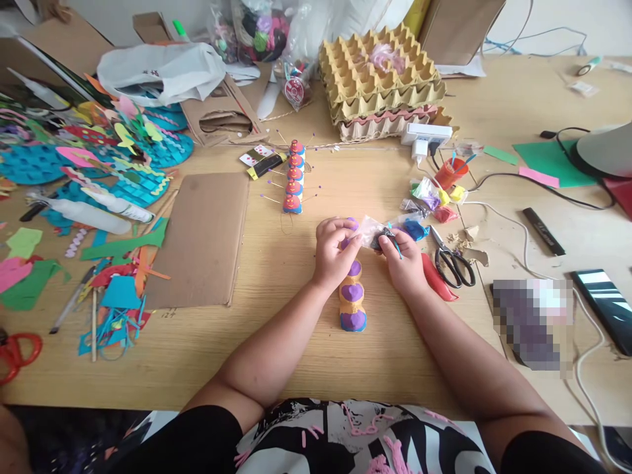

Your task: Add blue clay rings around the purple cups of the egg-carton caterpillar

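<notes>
A small clear plastic bag [368, 230] with a black lump inside stretches between my two hands. My left hand [336, 253] pinches its clear end. The fingers of my right hand [405, 263] are closed around the dark end, where a thin blue strip sticks out. Below my hands lies an egg-carton strip [352, 308], painted orange and blue with purple domes; my left hand hides its far part. Farther off stands a similar strip [294, 176] with red, face-marked domes and pins sticking out at the sides.
Black-handled scissors [457, 266] and a red piece [437, 279] lie right of my right hand. Cardboard [197, 240] and coloured paper scraps [121, 293] are on the left. Stacked egg trays [380, 82] stand behind. A white cable [518, 243] crosses the right side near a phone [606, 306].
</notes>
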Motion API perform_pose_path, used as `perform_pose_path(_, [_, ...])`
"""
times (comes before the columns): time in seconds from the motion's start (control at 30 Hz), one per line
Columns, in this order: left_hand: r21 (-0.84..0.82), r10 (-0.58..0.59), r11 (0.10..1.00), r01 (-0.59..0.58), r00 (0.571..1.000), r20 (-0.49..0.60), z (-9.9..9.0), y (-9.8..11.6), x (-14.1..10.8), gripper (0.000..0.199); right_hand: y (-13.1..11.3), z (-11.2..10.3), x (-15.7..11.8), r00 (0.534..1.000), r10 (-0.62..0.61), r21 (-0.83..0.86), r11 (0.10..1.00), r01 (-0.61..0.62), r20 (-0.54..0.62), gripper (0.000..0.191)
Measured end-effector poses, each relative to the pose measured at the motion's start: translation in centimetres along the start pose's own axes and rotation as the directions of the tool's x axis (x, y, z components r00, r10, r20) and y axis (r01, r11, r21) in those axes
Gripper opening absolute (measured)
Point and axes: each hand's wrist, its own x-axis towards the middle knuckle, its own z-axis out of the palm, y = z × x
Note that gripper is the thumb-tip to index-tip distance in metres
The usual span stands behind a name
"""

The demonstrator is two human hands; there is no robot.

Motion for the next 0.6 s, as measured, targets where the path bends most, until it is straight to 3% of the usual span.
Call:
perform_pose_path(0.13, [0.009,-0.029,1.0,0.029,0.999,0.015,0.0,-0.1,0.1,0.026,-0.2,0.0,0.0,1.0,-0.027,-0.053,0.998,0.027,-0.011,0.049])
perform_pose_path(0.43, [0.058,0.035,0.998,-0.037,0.999,0.028,-0.1,0.5,0.1,0.021,0.9,-0.9,0.5,0.976,-0.188,-0.131,0.976,0.173,-0.112,0.053])
perform_pose_path(0.6, [0.054,0.112,0.992,-0.111,0.993,-0.022,0.2,0.1,-0.1,0.02,1.5,-0.7,0.7,0.969,-0.225,-0.106,0.971,0.215,-0.097,0.053])
